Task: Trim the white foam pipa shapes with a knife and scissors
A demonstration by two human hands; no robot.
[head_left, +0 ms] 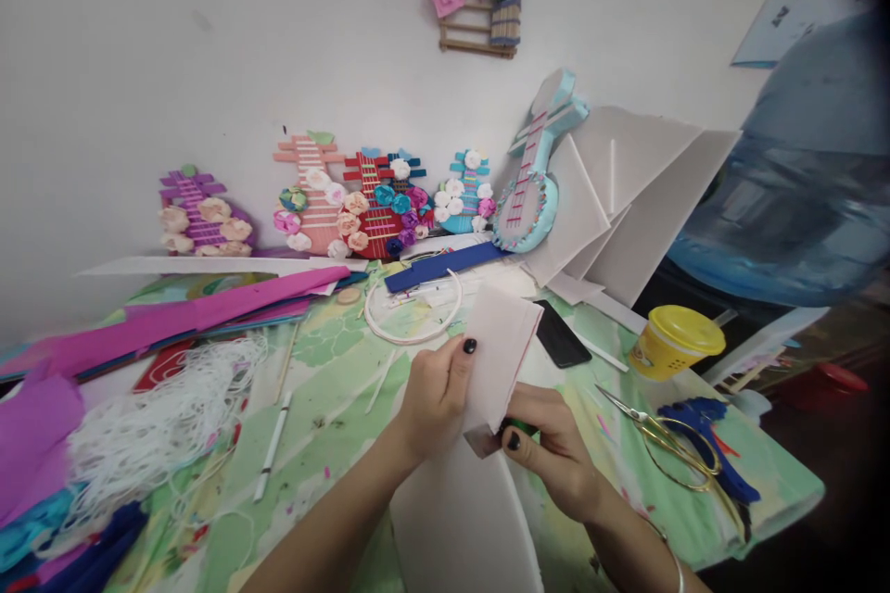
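Observation:
My left hand [438,389] is closed on a folded or layered white sheet [502,334], thumb on its near face, and holds it upright over the table. My right hand [553,454] is closed just to the right of the sheet's lower end. Between its thumb and fingers shows a green-handled blade [523,428], mostly hidden. Its shiny flat part lies against the sheet's bottom edge. Below both hands is a larger white board [459,528] with a curved right edge, running out of view at the bottom.
Gold-handled scissors [650,435], a blue tool [716,454] and a yellow tub [678,341] are on the right. A black phone [562,334] lies behind the hands. White cord [173,426] and a pen [273,447] lie left. Flower-trimmed paper instruments [375,204] line the wall.

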